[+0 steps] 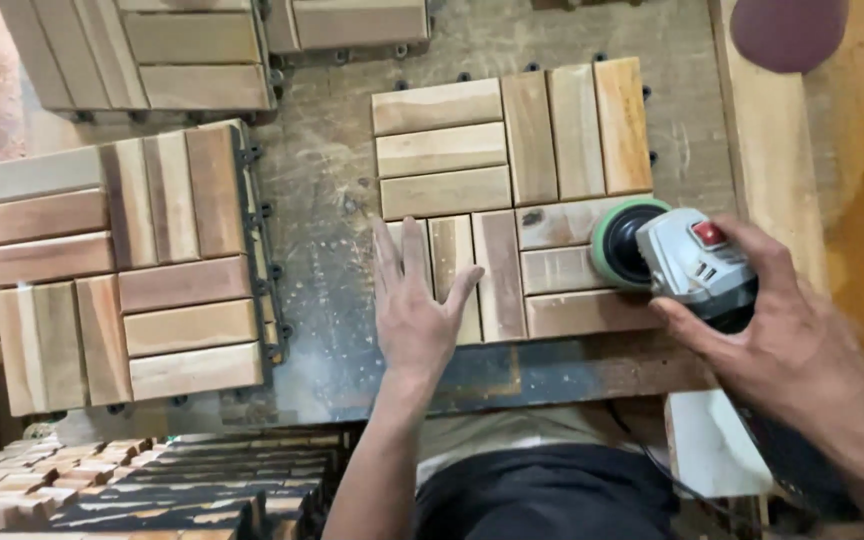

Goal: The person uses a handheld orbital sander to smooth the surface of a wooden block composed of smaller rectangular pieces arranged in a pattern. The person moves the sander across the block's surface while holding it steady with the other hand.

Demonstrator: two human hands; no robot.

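A stack of slatted wooden tiles (152, 480) is lying nearest the lens, below and to the left of the person's left hand (414, 305). That hand is pressing flat on the lower left corner of a wooden deck tile (512, 190), its fingers (388, 255) spread apart and clamped on nothing. Across the tile, the right hand (782, 335) is gripping a grey power sander (687, 262) (red switch on top), fingers (697, 330) wrapped tight around its body. The sander's green-rimmed disc (620, 243) is resting against the tile's right edge, just beyond those fingers. The tile is lying on a scuffed desk (322, 200). A second finished tile (122, 265) is sitting well left of the spread fingers.
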